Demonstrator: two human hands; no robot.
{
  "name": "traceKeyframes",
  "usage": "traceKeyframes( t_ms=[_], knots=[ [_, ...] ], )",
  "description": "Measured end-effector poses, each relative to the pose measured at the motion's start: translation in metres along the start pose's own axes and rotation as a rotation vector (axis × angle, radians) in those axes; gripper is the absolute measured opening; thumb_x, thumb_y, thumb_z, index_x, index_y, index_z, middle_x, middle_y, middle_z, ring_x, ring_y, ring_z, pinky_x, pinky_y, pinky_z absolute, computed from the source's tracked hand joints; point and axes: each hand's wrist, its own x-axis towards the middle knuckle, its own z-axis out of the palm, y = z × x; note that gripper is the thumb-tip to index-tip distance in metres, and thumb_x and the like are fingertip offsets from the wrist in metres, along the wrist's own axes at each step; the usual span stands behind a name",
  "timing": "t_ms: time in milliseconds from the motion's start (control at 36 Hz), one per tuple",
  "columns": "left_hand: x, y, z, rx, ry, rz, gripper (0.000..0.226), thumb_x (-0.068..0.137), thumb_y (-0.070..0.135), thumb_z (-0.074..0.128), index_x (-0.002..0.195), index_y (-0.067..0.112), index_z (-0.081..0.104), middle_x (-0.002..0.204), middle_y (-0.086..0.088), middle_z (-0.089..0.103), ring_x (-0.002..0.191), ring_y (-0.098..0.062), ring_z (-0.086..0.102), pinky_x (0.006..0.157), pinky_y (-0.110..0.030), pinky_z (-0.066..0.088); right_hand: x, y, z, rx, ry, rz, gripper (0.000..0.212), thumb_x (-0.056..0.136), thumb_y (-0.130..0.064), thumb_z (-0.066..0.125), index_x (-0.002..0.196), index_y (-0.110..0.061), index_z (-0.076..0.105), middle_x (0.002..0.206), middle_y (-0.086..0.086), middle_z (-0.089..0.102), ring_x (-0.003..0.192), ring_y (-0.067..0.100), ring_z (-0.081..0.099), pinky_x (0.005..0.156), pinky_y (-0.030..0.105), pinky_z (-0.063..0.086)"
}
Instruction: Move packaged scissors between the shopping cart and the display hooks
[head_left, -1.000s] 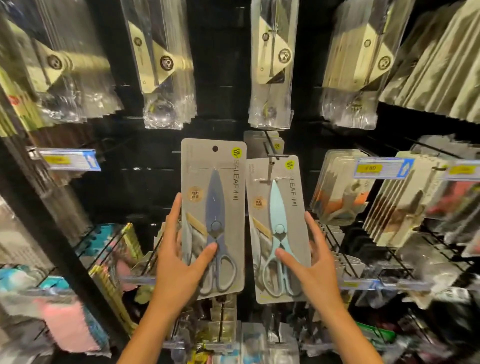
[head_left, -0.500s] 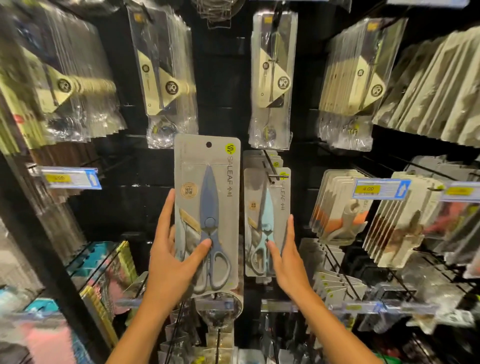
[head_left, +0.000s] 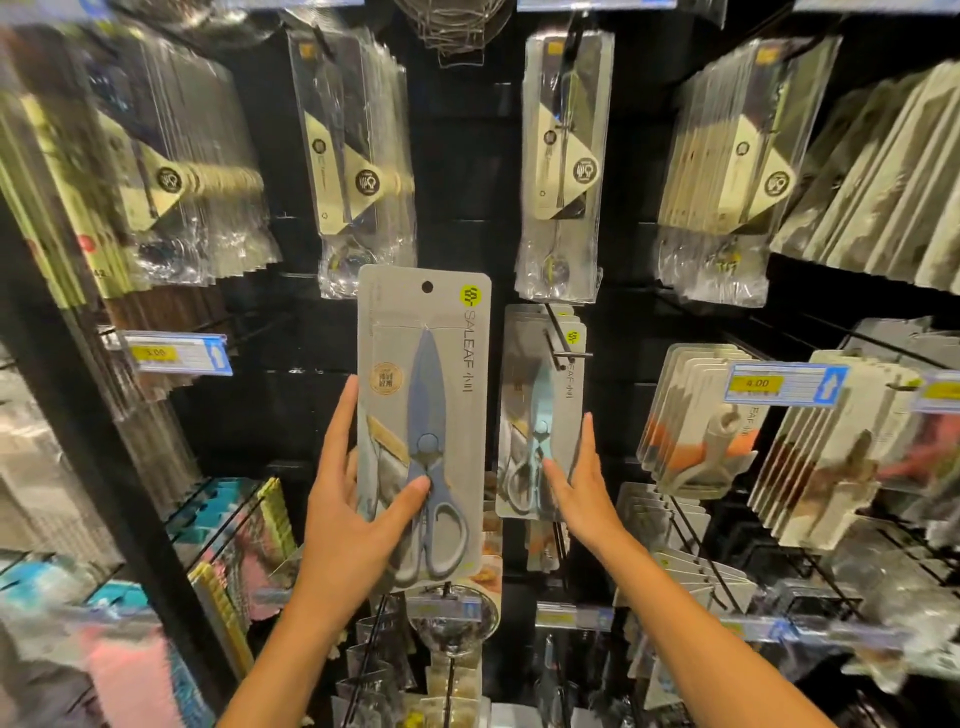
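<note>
The scissors pack (head_left: 423, 415) is matt grey card under a glossy clear plastic blister. Beside it, the hook (head_left: 561, 338) is thin dark metal wire. Above the pack, bags (head_left: 358, 171) are shiny crinkled plastic.

Your two forearms come into the head view from the bottom edge, and both are bare as far as the frame shows: no sleeve or cuff reaches into the picture. Your left hand (head_left: 353, 512) carries no glove, and I can make out no ring, watch or band on its fingers or wrist. Your right hand (head_left: 584, 486) is likewise ungloved, its wrist plain, with no strap or bracelet showing. The nails on your fingers look short and unpainted, though the picture is soft there. Both arms are slim and run straight, narrowing toward the wrists. Nothing else of your body or clothing is visible.
</note>
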Motion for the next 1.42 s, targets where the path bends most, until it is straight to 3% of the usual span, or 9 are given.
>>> traceKeyframes(
  t_ms=[111,222,444,667,806,972,1139,1333,1417],
  knots=[
    [-0.003,-0.002,-0.001,0.007,-0.01,-0.003,0.099,0.085,0.009,0.076,0.156,0.048,0.02,0.161,0.021,0.031,0.145,-0.015,0.042,0.111,-0.055,0.044,-0.024,-0.008,-0.002,0.011,0.091,-0.076,0.085,0.1,-0.051,0.051,0.149,-0.058,-0.017,0.163,-0.007,0.018,0.15,0.018,0.021,0.121,0.053,0.025],
    [-0.009,-0.005,0.002,0.024,-0.013,-0.019,0.098,0.086,0.009,0.077,0.156,0.048,0.02,0.161,0.021,0.033,0.143,-0.015,0.045,0.109,-0.053,0.047,-0.055,-0.044,-0.007,0.22,-0.013,-0.179,0.071,0.1,-0.042,0.05,0.154,-0.051,0.005,0.147,-0.014,0.045,0.133,0.0,0.046,0.116,0.039,0.039],
    [-0.024,-0.014,0.014,-0.008,-0.019,-0.055,0.098,0.083,0.012,0.079,0.157,0.043,0.022,0.16,0.019,0.034,0.141,-0.016,0.047,0.106,-0.052,0.05,-0.091,-0.094,-0.02,0.433,-0.173,-0.24,0.082,0.098,-0.014,0.062,0.157,-0.042,0.013,0.107,0.003,0.073,0.097,0.021,0.074,0.083,0.034,0.061],
    [-0.037,-0.027,0.027,-0.094,-0.134,-0.128,0.1,0.084,0.007,0.078,0.156,0.047,0.021,0.155,0.023,0.04,0.135,-0.012,0.054,0.099,-0.033,0.056,-0.107,-0.071,-0.023,0.332,-0.098,-0.206,0.069,0.095,-0.008,0.066,0.148,-0.045,0.04,0.096,0.003,0.073,0.07,0.024,0.066,0.078,0.051,0.059],
    [-0.033,-0.037,0.036,-0.112,-0.266,-0.216,0.102,0.083,0.009,0.079,0.154,0.053,0.02,0.148,0.028,0.048,0.134,-0.003,0.052,0.105,-0.031,0.051,-0.113,-0.057,-0.033,0.334,-0.026,-0.145,0.067,0.095,-0.005,0.066,0.147,-0.04,0.044,0.099,-0.003,0.075,0.082,0.02,0.074,0.083,0.045,0.061],
    [-0.031,-0.04,0.05,-0.065,-0.377,-0.232,0.105,0.085,0.013,0.08,0.151,0.062,0.015,0.153,0.005,0.048,0.132,-0.016,0.056,0.106,-0.034,0.051,-0.116,-0.041,-0.048,0.307,0.044,-0.109,0.067,0.095,-0.011,0.067,0.142,-0.054,0.046,0.1,0.0,0.074,0.083,0.023,0.073,0.083,0.048,0.061],
    [-0.025,-0.036,0.065,-0.068,-0.446,-0.212,0.105,0.088,0.013,0.078,0.152,0.062,0.011,0.155,0.017,0.043,0.131,-0.004,0.055,0.102,-0.028,0.053,-0.117,-0.036,-0.059,0.28,0.07,-0.099,0.065,0.097,-0.009,0.062,0.147,-0.045,0.042,0.102,-0.006,0.075,0.091,0.016,0.074,0.081,0.044,0.062],
    [-0.02,-0.034,0.074,-0.075,-0.503,-0.257,0.107,0.088,0.008,0.077,0.155,0.052,0.006,0.148,0.01,0.051,0.124,-0.002,0.06,0.094,-0.025,0.056,-0.114,-0.031,-0.064,0.345,0.089,-0.102,0.057,0.099,-0.004,0.057,0.144,-0.038,0.045,0.1,-0.01,0.074,0.092,0.009,0.073,0.075,0.017,0.057],
    [-0.017,-0.037,0.075,-0.054,-0.511,-0.256,0.107,0.088,0.01,0.077,0.155,0.052,0.005,0.145,0.012,0.053,0.123,-0.002,0.061,0.096,-0.026,0.056,-0.111,-0.03,-0.064,0.347,0.081,-0.096,0.056,0.099,-0.005,0.056,0.145,-0.036,0.046,0.1,-0.01,0.073,0.092,0.011,0.073,0.074,0.017,0.057]
  ],
)
